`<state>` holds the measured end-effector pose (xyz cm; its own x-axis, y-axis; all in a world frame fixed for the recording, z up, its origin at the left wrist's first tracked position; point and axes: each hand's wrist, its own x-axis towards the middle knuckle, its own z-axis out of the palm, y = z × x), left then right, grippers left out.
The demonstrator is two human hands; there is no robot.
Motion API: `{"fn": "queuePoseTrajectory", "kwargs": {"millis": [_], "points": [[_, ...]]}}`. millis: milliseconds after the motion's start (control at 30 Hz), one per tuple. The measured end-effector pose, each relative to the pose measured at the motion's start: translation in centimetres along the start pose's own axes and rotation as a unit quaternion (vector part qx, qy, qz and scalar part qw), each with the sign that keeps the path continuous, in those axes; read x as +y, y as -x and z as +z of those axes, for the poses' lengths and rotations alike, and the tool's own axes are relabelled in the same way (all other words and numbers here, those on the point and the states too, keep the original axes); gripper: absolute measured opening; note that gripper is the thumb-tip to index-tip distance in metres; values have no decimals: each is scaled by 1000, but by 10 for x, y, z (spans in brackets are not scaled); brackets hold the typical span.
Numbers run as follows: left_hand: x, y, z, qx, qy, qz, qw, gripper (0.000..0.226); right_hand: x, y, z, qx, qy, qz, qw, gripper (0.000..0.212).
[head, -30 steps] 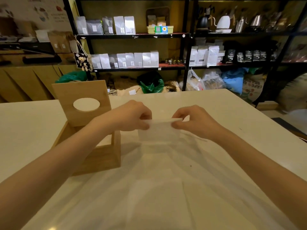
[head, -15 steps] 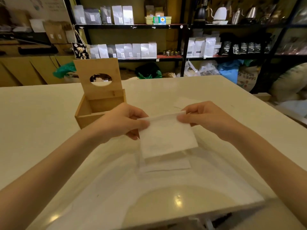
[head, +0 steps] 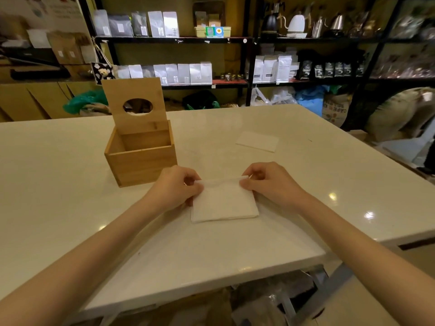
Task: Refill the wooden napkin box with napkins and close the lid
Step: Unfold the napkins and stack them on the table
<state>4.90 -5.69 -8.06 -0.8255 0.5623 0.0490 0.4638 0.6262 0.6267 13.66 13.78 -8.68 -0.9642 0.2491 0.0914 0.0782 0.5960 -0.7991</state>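
Both hands' fingers (head: 246,184) on unmarked napkin (head: 223,201); distant labels illegible

Both forearms reaching forward, left hand (head: 174,187) and right hand (head: 270,182) level, fingers (head: 246,183) curled in pinches.

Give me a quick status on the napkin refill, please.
Left hand and right hand pinching napkin stack on table. Wooden box open, lid upright. Path clear.
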Motion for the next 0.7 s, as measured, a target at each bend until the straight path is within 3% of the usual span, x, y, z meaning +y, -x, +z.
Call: {"fn": "queuePoseTrajectory", "kwargs": {"millis": [100,233,333,500,700], "points": [[0,0,2,7,-54,18,998,5,5,-2,3,3,80,-25,996,6],[7,-2,2,7,-113,31,993,32,7,-5,1,9,153,-30,988,16],[18,-10,-2,-19,-164,61,984,30,9,-10,-5,1,171,-30,985,23],[51,-40,-9,-87,-129,123,980,32,13,-28,-31,32,162,-13,986,24],[79,-99,-8,-78,-120,174,974,32,20,-57,-70,89,154,-9,984,24]]}}
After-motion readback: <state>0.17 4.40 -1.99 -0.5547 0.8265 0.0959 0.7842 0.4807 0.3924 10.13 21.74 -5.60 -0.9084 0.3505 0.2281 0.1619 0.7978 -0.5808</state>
